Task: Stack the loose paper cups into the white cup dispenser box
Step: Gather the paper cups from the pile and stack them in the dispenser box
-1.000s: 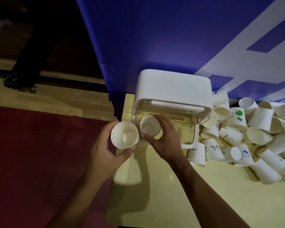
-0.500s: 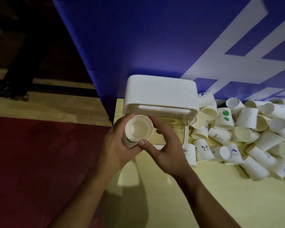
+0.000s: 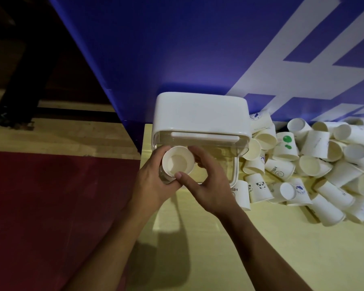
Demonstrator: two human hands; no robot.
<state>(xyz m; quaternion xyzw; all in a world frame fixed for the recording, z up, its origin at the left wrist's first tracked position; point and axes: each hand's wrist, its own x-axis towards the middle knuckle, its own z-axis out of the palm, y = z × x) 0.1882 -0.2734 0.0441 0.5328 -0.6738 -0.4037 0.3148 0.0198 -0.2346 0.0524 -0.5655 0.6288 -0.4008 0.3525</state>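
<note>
A white cup dispenser box (image 3: 200, 114) with a clear front stands on the pale table against a blue wall. Just in front of its left part, both hands hold a short stack of nested paper cups (image 3: 178, 163), mouth facing up. My left hand (image 3: 153, 183) wraps the stack from the left and below. My right hand (image 3: 208, 183) pinches the rim, thumb at the near edge and fingers at the far side. A heap of loose paper cups (image 3: 315, 164) lies to the right of the box.
The pale wooden table (image 3: 219, 248) ends at its left edge near the box. Beyond that edge lie a red floor mat (image 3: 51, 206) and wooden flooring. The blue wall with white stripes (image 3: 198, 49) closes off the back.
One second ago each hand held a separate cup. The cups have since come together into one stack held by both hands in front of the box. The view has shifted slightly.
</note>
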